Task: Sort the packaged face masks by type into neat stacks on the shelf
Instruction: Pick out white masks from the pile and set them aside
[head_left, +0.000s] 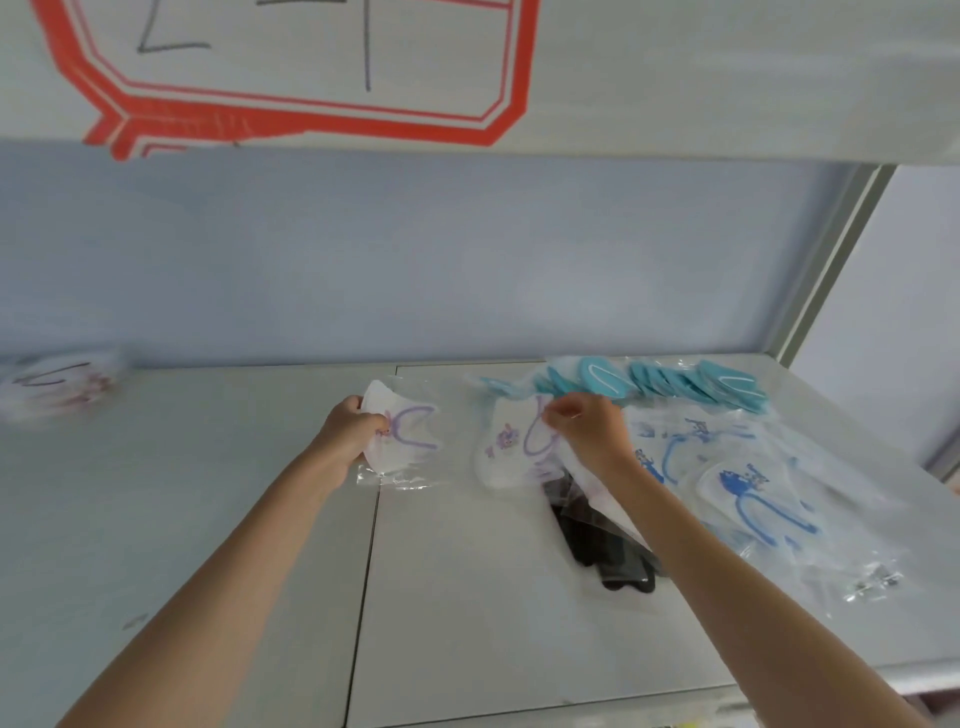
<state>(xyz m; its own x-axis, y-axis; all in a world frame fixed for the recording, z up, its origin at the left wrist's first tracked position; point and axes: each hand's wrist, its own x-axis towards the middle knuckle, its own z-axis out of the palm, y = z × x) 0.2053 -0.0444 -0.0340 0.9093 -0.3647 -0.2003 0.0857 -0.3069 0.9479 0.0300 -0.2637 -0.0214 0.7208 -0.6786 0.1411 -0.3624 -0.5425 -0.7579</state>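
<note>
Illumination was even, diffuse and bright, with no hard shadows on the shelf (218, 519). Small glints showed on the clear wrappers (831, 545) at right. The whole frame was slightly soft. The stack at far left (57, 387) was smeared by blur. Wide-angle distortion bent the upright post (831, 270) and stretched the edges.

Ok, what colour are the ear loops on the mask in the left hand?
Purple, on the white mask; head view shows it.

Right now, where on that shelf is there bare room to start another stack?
Bare shelf lies between the blurred packet far left and the left hand, and along the front edge. The right side is crowded with blue-print packets, teal masks and black masks.
</note>
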